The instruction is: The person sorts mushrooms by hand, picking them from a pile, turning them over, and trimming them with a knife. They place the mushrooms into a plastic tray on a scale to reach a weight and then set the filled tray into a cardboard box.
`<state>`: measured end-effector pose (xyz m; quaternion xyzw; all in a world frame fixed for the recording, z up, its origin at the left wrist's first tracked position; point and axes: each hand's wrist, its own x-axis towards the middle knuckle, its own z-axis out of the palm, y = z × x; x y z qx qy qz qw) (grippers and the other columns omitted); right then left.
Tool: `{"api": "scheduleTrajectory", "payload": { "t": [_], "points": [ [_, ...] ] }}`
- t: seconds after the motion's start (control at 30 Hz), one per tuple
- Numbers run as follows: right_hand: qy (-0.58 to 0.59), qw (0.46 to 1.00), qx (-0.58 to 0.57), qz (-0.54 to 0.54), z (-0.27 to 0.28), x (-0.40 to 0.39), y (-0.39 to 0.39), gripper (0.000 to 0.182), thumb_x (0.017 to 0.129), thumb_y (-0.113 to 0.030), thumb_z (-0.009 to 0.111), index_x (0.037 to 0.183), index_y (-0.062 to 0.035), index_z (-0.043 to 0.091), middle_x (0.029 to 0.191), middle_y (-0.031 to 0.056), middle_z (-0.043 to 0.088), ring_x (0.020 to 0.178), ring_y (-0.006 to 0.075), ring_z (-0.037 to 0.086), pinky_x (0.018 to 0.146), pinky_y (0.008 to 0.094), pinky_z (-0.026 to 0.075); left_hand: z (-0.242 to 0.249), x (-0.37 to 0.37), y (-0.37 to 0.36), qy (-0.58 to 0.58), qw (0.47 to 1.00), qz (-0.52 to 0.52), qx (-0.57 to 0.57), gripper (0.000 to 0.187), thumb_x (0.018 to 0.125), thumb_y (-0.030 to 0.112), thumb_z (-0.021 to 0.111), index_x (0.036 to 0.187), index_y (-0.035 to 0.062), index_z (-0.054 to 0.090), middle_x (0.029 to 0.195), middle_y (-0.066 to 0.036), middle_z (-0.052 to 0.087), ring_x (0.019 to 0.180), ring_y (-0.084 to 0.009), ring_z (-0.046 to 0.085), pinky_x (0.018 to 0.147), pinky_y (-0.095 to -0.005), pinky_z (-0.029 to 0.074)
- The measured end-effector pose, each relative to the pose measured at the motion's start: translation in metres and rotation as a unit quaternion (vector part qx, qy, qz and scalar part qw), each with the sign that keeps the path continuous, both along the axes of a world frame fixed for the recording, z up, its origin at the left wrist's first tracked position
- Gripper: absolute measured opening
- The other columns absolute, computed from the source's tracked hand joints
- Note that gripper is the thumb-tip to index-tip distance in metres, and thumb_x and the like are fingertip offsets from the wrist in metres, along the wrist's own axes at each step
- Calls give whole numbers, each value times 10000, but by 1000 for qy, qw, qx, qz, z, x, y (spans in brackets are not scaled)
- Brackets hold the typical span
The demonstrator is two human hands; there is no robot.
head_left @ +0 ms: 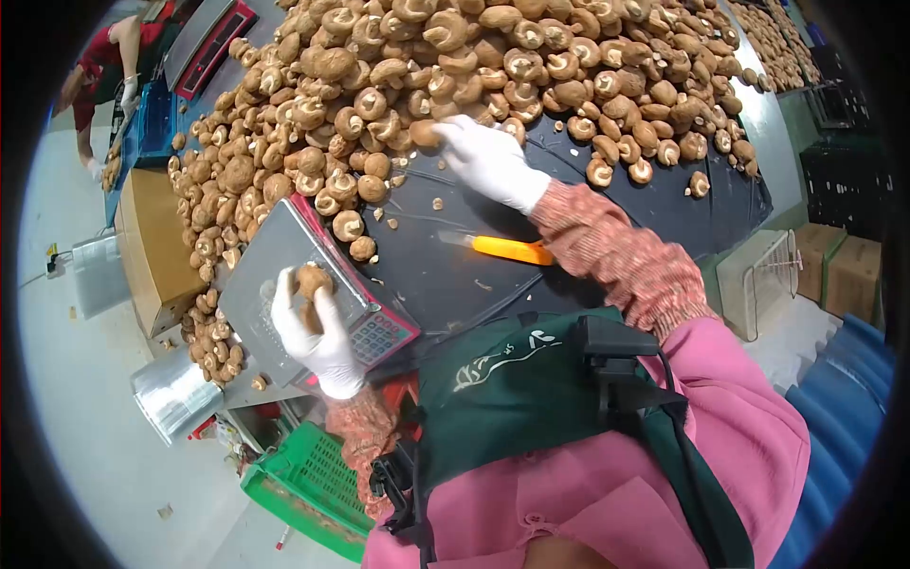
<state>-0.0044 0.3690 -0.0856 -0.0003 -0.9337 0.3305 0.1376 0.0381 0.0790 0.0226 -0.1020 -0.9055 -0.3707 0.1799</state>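
A: White-gloved left hand (pixel 318 337)?
B: Fingers are clamping a mushroom (pixel 311 281) over the scale (pixel 275 261).
A: Right hand (pixel 488 161)?
B: Fingers are closing on another mushroom (pixel 425 134) at the pile (pixel 493 57) edge.

Head cam, steep downward, close.

Pale concrete floor (pixel 85 417), green plastic crate (pixel 308 484) below the table, cardboard boxes (pixel 839 266) at right, bright even light
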Motion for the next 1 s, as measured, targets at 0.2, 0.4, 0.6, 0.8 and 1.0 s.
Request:
{"api": "scheduleTrajectory", "payload": {
  "t": [0.2, 0.4, 0.6, 0.8, 1.0],
  "points": [
    [25, 998, 34, 46, -32, -42, -12, 316, 900, -155, 608, 1206, -77, 623, 1098, 124, 664, 954, 285, 671, 817, 404, 536, -24, -1, 57, -41, 984, -173, 0, 392, 881, -18, 653, 1271, 5, 615, 1182, -119, 671, 1071, -207, 640, 947, -320, 491],
    [-199, 742, -640, 8, 8, -7, 8, 353, 978, -188, 605, 1275, 3, 592, 923, 12, 668, 711, 52, 615, 644, 191, 515, -56, -14, 92, -359, 872, -136, 303, 375, 988, 86, 585, 1339, -33, 525, 1242, -157, 636, 1058, -202, 643, 957, -311, 505],
    [-148, 790, -591, 71, 39, 24, -2, 344, 960, -169, 611, 1243, 25, 603, 1011, 35, 670, 769, 58, 598, 683, 214, 512, -61, -37, 107, -502, 551, -162, 647, 508, 1064, 339, 462, 1412, -27, 412, 1276, -217, 591, 1086, -329, 657, 880, -394, 572],
    [-99, 914, -383, 95, 57, 32, 5, 332, 980, -207, 575, 1239, -4, 617, 1058, 60, 695, 760, 80, 613, 677, 236, 534, -57, -35, 88, -545, 330, -124, 761, 442, 1059, 312, 481, 1372, 1, 472, 1262, -214, 602, 1083, -328, 654, 842, -403, 593],
    [-173, 842, -509, -35, 51, 42, 20, 355, 994, -250, 557, 1258, -22, 626, 1058, 54, 697, 756, 91, 631, 675, 238, 532, 10, -21, 37, -271, 813, -106, 505, 524, 950, 193, 650, 1406, 10, 470, 1368, -181, 546, 1167, -257, 584, 988, -385, 485]
  ]
}}
